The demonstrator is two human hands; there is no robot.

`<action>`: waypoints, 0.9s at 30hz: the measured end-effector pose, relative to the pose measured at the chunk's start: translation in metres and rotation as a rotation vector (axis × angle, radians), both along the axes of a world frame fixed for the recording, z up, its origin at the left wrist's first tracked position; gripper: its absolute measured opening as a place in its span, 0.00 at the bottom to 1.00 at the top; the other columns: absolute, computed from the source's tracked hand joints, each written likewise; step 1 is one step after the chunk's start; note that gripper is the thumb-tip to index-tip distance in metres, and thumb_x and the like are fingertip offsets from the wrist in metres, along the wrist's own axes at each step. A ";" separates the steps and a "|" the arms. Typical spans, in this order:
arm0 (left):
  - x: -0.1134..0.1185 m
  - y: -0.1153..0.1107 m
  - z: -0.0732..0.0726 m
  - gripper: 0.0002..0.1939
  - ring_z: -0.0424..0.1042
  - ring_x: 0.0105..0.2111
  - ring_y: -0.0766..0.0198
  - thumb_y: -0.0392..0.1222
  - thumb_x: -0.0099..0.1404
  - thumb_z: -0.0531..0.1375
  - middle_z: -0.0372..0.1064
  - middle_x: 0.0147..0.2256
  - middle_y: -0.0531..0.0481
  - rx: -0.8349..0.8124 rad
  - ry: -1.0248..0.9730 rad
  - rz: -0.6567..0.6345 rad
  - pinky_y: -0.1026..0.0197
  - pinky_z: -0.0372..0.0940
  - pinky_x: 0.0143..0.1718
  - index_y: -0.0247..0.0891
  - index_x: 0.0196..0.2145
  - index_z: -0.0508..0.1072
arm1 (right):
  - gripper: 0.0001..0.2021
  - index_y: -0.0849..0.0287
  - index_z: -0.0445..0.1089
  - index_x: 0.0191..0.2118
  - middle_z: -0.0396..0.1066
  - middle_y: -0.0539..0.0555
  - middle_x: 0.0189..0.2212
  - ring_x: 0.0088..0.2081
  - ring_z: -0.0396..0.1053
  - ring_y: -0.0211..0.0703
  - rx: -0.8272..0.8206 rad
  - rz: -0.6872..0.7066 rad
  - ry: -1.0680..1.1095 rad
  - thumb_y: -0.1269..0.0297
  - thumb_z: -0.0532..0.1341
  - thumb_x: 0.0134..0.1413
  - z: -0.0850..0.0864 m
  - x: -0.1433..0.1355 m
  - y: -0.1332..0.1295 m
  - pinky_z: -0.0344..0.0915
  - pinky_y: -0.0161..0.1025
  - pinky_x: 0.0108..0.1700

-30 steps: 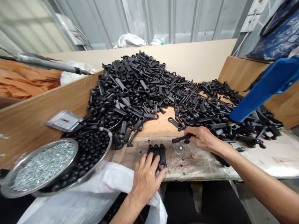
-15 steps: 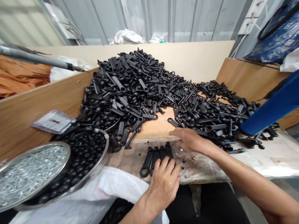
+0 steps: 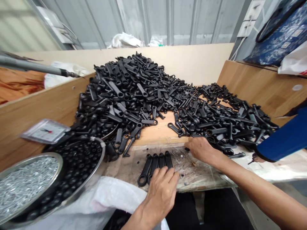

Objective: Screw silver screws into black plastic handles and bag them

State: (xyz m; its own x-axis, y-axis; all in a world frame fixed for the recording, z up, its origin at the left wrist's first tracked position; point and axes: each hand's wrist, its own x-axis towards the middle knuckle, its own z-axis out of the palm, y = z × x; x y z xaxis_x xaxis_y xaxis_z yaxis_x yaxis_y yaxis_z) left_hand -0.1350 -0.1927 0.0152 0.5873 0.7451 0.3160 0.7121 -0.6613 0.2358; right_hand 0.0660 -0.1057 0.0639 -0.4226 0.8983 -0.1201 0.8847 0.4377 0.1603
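Note:
Several black crank-shaped handles (image 3: 145,171), each with a ring at one end, lie side by side on the worn front strip of the bench. My left hand (image 3: 163,185) curls over their near ends at the right of the row, its fingers closed together and covering part of them. Beside the right-hand heap of the same handles (image 3: 216,119), my right hand (image 3: 200,148) has its fingers bent and closed. A small dark end shows at its fingertips; it looks like one more handle, mostly hidden by the hand.
A tall heap of handles (image 3: 124,86) fills the back left. At left, a bowl of silver screws (image 3: 31,179) sits over a basin of black knobs (image 3: 79,166), near a clock (image 3: 46,131). A power driver (image 3: 35,65) hangs above. Another person's blue sleeve (image 3: 285,137) reaches in from the right.
My right hand has drawn slightly down and inward at the heap, and a dark end now shows at its fingertips. My left hand stays on the row. The view has shifted a little.

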 end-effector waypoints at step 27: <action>0.019 -0.005 -0.004 0.11 0.60 0.48 0.56 0.36 0.63 0.50 0.65 0.44 0.47 0.063 0.018 0.008 0.50 0.56 0.47 0.38 0.42 0.67 | 0.09 0.60 0.66 0.34 0.67 0.55 0.35 0.40 0.60 0.45 0.218 0.225 0.353 0.78 0.53 0.51 -0.022 0.008 -0.048 0.56 0.38 0.40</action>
